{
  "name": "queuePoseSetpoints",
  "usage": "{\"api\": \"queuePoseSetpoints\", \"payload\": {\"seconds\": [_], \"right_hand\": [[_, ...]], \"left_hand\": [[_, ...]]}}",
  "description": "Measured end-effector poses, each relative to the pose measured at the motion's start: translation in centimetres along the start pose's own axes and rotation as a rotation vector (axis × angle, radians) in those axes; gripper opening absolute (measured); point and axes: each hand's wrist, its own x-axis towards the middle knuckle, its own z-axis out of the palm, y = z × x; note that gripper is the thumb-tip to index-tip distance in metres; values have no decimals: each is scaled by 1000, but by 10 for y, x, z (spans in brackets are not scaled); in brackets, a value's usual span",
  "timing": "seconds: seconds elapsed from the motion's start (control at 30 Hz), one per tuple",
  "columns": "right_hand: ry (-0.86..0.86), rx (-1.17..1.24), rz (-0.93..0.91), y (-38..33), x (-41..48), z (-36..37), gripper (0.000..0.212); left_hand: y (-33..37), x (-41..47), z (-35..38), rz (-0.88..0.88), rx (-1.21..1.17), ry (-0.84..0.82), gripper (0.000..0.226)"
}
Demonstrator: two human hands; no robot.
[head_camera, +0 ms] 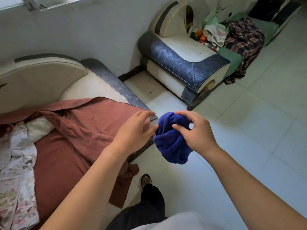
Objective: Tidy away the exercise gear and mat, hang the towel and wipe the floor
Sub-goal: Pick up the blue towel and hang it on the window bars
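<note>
The right hand (197, 135) squeezes the bunched blue towel (171, 143) up in the air over the floor (249, 130), and the left hand (136, 130) is open just beside it, fingers spread, probably to grab an edge and shake it flat.

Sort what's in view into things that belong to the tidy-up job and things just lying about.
Job: blue towel bunched in the right hand; left hand open beside it; tiled floor.

Lying about: rust-brown sheet, floral cloth, plaid cloth, oranges.
</note>
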Motion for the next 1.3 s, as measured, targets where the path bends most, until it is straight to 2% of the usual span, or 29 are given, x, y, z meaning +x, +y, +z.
{"api": "queuePoseSetpoints", "payload": {"seconds": [0.3,0.63,0.93,1.1,1.3], "right_hand": [[100,-11,-96,-35,118,14,31],[40,-27,-115,-26,223,11,28],[-20,25,-143,16,379,-37,30],[-61,-42,-192,33,480,-80,30],[-123,-53,-223,42,574,-100,30]], "left_hand": [[-36,101,-62,49,29,17,42],[-64,184,-78,-2,14,84,42],[-46,345,-59,-69,10,119,42],[-26,446,-49,-88,4,131,41],[-25,521,-51,-151,-37,196,39]]}}
